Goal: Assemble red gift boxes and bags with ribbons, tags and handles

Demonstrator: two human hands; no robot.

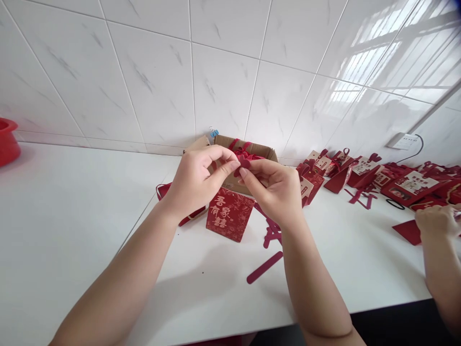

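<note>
Between my two hands, above the table, is a small dark red piece (244, 166). My left hand (205, 175) pinches its left side, and my right hand (275, 190) pinches the right side, fingertips nearly touching. Just below them a red box with pale characters (230, 216) rests on the white table. Partly hidden by my left forearm is another red item (192, 215). Dark red strips (272, 233) lie by my right wrist, with one single strip (264, 267) nearer the front. Behind my hands stands an open cardboard box (266, 151) with red ribbon-like pieces inside.
Many red boxes with handles (363, 170) crowd the back right, near loose strips (362, 198). Another person's hand (437, 221) is at the far right beside a red piece (408, 231). A red container (9, 144) stands far left. A tiled wall (151, 81) bounds the table (72, 216).
</note>
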